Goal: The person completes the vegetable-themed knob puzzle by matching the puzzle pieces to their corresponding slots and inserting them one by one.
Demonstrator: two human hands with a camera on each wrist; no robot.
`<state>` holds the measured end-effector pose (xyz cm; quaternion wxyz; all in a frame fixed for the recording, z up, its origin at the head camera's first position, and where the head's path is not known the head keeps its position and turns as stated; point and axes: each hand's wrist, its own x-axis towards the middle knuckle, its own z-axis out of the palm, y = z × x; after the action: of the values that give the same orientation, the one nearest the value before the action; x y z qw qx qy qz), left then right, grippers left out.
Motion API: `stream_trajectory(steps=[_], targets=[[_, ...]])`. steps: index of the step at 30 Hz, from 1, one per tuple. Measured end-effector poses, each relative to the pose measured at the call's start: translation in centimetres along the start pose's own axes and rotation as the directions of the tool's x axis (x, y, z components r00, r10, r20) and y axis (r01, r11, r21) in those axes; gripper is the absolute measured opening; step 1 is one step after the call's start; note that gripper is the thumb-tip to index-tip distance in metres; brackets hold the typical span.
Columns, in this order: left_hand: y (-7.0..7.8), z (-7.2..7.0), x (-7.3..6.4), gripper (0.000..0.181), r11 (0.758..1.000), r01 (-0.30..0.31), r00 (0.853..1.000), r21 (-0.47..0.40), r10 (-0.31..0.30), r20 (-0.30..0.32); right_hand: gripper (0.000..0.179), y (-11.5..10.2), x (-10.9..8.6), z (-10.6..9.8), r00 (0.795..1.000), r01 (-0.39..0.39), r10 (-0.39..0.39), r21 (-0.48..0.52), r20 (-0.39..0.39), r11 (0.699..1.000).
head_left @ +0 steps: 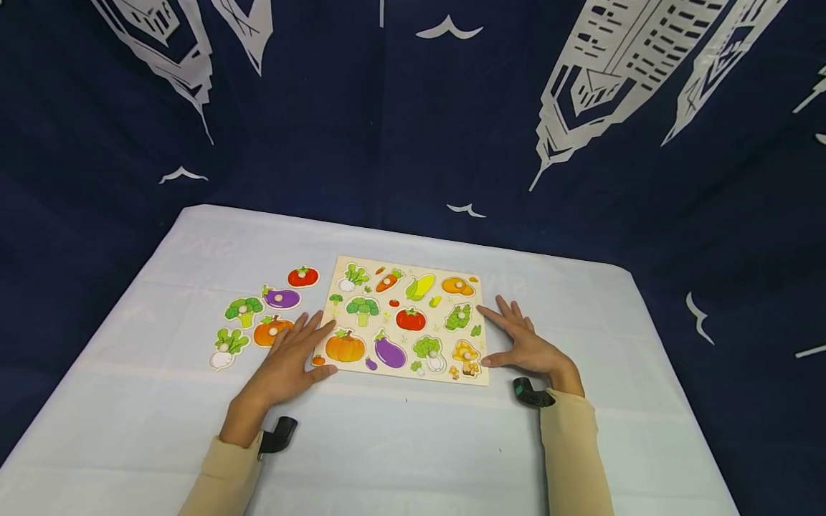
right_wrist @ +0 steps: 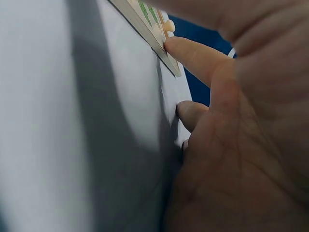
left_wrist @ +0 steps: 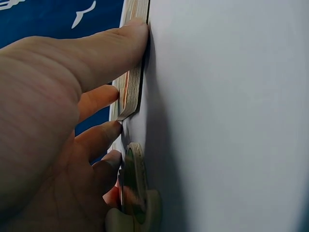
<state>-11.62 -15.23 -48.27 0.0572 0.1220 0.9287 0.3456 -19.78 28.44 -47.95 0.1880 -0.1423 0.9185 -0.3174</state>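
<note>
A wooden vegetable puzzle board (head_left: 387, 326) lies flat on the table between both hands. My left hand (head_left: 288, 365) is at its lower left corner with fingers spread; the thumb (left_wrist: 130, 41) touches the front edge. Its other fingers reach over the loose pumpkin piece (head_left: 269, 331), partly covering it. My right hand (head_left: 525, 344) is at the right side, fingers spread, with index fingertip and thumb at the board's edge. Knobbed pieces such as the carrot (head_left: 388, 281), potato (head_left: 457, 287) and mushroom (head_left: 466, 356) sit in the board.
Left of the board lie a loose tomato piece (head_left: 302, 277), eggplant piece (head_left: 284, 298), broccoli piece (head_left: 244, 310) and white radish piece (head_left: 223, 358). A white cloth covers the table (head_left: 413, 451). Behind it hangs a dark blue patterned curtain (head_left: 335, 143).
</note>
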Motion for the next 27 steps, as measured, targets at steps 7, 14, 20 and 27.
stream_trajectory(steps=[7, 14, 20, 27], targets=[[0.1, 0.0, 0.0, 0.076, 1.0, 0.013, 1.0, 0.003, -0.013, -0.007, 0.11, -0.1, 0.1, 0.1, 1.0, 0.0, 0.0, -0.006, 0.0, 1.0], [0.4, -0.1, -0.1, 0.077, 1.0, -0.005, 0.999, 0.024, 0.006, -0.033, 0.109, 0.0, 0.0, 0.0, 1.0, 0.006, -0.006, -0.003, -0.006, 1.0], [1.2, -0.9, -0.2, 0.073, 0.999, -0.005, 0.998, 0.042, 0.007, -0.065, 0.109, 0.1, 0.0, 0.0, 1.0, 0.001, -0.001, -0.007, -0.008, 1.0], [1.8, -1.9, -0.6, 0.073, 0.998, 0.026, 0.995, 0.057, -0.02, -0.1, 0.108, 0.1, -0.1, 0.1, 1.0, 0.002, -0.002, -0.005, -0.01, 1.0]])
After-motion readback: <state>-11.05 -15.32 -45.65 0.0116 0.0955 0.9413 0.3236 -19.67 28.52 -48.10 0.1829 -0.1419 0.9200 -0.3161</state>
